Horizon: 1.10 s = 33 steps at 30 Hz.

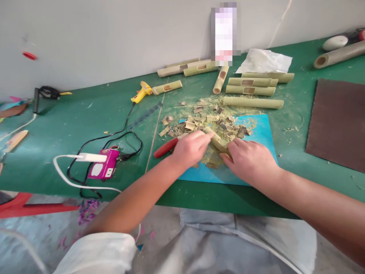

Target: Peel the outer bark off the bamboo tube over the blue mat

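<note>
A short bamboo tube lies slanted between my hands, over a blue sheet strewn with bamboo chips. My right hand grips its near end, thumb and fingers wrapped round it. My left hand is closed, its fingertips pressed on the tube's far part; its palm side is hidden. A tool with a red handle lies just left of my left hand, its front end partly covered by that hand.
Several bamboo tubes with cut openings lie at the back. A yellow glue gun stands left of them, its black cord running to a magenta power adapter. A brown mat lies at right. White tissue rests near the wall.
</note>
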Available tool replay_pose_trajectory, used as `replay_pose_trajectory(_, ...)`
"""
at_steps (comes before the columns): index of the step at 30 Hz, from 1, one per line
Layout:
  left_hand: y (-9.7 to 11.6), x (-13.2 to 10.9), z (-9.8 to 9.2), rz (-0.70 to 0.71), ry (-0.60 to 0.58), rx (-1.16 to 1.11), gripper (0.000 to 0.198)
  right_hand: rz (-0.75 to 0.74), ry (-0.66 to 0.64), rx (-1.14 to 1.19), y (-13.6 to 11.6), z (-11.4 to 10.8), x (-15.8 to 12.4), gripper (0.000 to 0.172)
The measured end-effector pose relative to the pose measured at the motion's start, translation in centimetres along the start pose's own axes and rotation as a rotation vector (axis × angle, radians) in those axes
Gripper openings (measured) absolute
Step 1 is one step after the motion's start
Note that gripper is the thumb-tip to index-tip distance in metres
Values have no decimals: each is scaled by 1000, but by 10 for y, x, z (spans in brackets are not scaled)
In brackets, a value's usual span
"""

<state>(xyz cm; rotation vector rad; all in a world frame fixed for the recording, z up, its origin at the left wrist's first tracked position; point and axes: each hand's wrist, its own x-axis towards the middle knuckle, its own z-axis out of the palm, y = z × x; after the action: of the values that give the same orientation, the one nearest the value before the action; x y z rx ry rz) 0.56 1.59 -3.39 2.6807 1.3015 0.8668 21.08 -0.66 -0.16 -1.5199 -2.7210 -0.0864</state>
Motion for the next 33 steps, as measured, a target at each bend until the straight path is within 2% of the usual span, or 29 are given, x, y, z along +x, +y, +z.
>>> replay_pose_trajectory(2, 1, 0, 1, -15, 35, 27, 31, -1, 11, -2, 0, 0, 0, 26)
replay_pose_trajectory(6, 1, -1, 1, 23, -21, -14, 33, 2, 14, -6, 0, 1, -1, 25)
replay_pose_trajectory(9, 1, -1, 0, -22, 25, -6, 34, 6, 19, -2, -1, 1, -1, 25)
replay_pose_trajectory(13, 3, -1, -1, 63, -49, -11, 33, -2, 18, 14, 0, 1, 0, 25)
replay_pose_trajectory(15, 3, -1, -1, 50, -20, 6, 32, 7, 19, 18, 0, 1, 0, 25)
replay_pose_trajectory(17, 2, -1, -1, 29, 18, 43, 32, 10, 16, 16, 0, 1, 0, 24)
replay_pose_trajectory(21, -1, -1, -2, 59, -24, 51, 33, 1, 3, 16, -1, 1, -1, 25)
replay_pose_trajectory(30, -10, 1, -1, 19, 24, 95, 32, 36, -21, 31, -1, 1, 0, 25)
replay_pose_trajectory(33, -13, 2, -2, 31, -6, 57, 33, 36, -26, 36, -1, 0, 0, 24)
